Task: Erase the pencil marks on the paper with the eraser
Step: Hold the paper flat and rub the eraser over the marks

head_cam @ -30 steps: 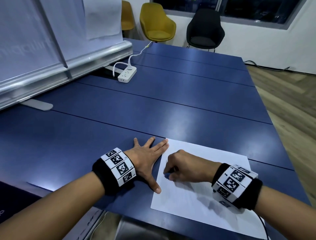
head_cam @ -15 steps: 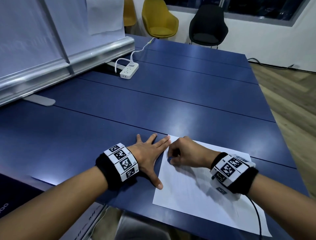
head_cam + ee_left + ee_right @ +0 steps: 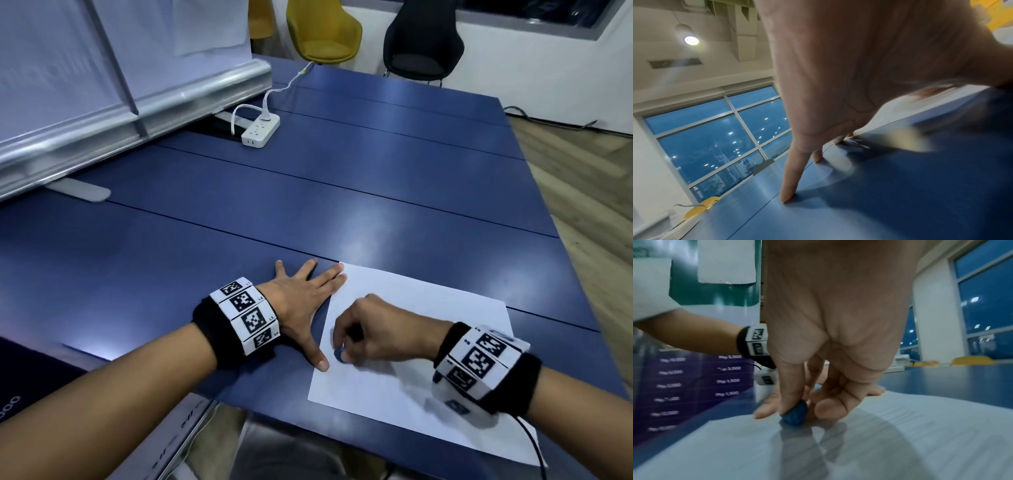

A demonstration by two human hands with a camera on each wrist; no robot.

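Observation:
A white sheet of paper [image 3: 418, 346] lies on the blue table [image 3: 308, 212] near its front edge. My right hand [image 3: 371, 330] pinches a small blue eraser [image 3: 795, 414] between thumb and fingers and presses it on the paper near the sheet's left edge; in the head view only a dark bit of the eraser [image 3: 339, 354] shows under the fingertips. My left hand [image 3: 301, 301] lies flat with fingers spread, on the table and over the paper's left edge, thumb beside the eraser. Faint pencil lines [image 3: 920, 417] show on the sheet.
A white power strip [image 3: 260, 132] with its cable lies far back on the table. A roll-up banner base [image 3: 137, 113] runs along the left. Yellow chairs [image 3: 323, 31] and a black chair [image 3: 423, 41] stand beyond the far edge.
My right hand with the eraser went up toward the sheet's top left corner, then came back down toward me along the left edge. The left hand stayed flat in place.

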